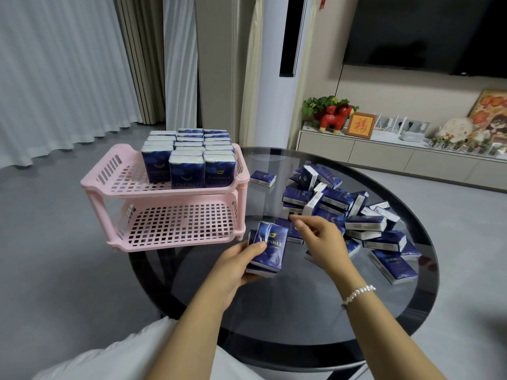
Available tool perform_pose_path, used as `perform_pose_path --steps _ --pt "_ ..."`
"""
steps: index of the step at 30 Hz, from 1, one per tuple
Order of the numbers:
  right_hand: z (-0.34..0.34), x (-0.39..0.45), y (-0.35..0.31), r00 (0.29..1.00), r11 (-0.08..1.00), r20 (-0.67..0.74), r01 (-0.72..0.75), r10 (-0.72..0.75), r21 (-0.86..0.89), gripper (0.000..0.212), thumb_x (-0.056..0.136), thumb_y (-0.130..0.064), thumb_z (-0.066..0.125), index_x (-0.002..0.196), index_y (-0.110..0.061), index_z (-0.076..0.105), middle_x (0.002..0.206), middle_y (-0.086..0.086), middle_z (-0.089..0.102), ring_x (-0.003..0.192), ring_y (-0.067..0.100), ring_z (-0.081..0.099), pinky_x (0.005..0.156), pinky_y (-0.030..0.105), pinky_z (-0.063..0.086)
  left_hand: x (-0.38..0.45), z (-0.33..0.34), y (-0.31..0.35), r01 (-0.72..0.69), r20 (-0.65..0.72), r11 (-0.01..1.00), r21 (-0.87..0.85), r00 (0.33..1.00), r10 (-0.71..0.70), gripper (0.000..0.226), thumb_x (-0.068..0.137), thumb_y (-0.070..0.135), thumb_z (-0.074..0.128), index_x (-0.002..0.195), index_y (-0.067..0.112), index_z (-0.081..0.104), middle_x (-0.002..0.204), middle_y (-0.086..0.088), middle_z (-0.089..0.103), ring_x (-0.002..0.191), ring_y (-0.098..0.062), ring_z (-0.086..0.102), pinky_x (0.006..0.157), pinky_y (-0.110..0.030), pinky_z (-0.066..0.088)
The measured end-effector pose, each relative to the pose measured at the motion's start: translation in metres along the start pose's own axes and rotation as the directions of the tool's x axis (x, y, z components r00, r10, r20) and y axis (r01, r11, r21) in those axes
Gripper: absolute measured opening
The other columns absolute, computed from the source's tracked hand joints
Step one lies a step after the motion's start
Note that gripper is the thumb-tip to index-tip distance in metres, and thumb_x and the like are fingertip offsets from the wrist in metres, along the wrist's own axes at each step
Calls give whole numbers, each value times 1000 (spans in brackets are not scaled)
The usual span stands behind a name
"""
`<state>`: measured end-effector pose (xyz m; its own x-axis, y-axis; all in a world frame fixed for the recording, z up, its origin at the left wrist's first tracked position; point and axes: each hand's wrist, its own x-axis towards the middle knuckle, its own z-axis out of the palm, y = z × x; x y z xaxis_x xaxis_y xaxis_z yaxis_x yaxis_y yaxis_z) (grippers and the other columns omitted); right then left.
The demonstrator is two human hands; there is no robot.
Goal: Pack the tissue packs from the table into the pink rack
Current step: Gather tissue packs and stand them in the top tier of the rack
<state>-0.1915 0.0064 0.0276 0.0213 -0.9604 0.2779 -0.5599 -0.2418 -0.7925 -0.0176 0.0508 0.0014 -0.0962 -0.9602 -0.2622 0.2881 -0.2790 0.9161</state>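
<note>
Glossy dark glass table, matt pink perforated plastic rack, shiny blue film-wrapped tissue packs

We are wearing a beaded bracelet of small pale, pearly beads around our right wrist. Both our forearms are showing bare, with no sleeves reaching them. We are also wearing a white garment, showing at the lower left.

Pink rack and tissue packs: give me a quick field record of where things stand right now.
pink rack: on glass table, left side
top shelf: upright packs in rows, front-left bare
bottom shelf: no packs
loose pile: on table, right of rack
left hand: holds small stack of packs
right hand: at pile's near edge, grip unclear
</note>
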Motion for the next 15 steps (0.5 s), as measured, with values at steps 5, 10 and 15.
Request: perform_pose_path --steps 5,10,15 --pt "-23 -5 45 983 879 -34 -176 180 -443 32 86 -22 62 117 -16 65 116 7 65 106 25 56 89 31 46 5 1 -3 -2 -46 1000 14 999 2 23 90 20 60 109 9 67 91 -7 74 81 -18 68 86 -40 56" --pt "-32 -14 54 958 782 84 -172 275 -599 48 87 -35 62 131 -19 52 128 5 54 115 30 41 95 33 34 7 1 -5 -7 -68 1000 10 998 8 24 89 19 62 112 11 66 98 -7 74 86 -18 69 87 -39 55" --pt "-28 -18 48 948 748 117 -155 297 -646 64 81 -44 67 136 -22 44 124 4 49 117 27 36 95 32 35 5 2 -5 -16 -85 1000 13 996 17 25 89 19 62 113 12 65 99 -6 74 85 -17 69 81 -36 56"
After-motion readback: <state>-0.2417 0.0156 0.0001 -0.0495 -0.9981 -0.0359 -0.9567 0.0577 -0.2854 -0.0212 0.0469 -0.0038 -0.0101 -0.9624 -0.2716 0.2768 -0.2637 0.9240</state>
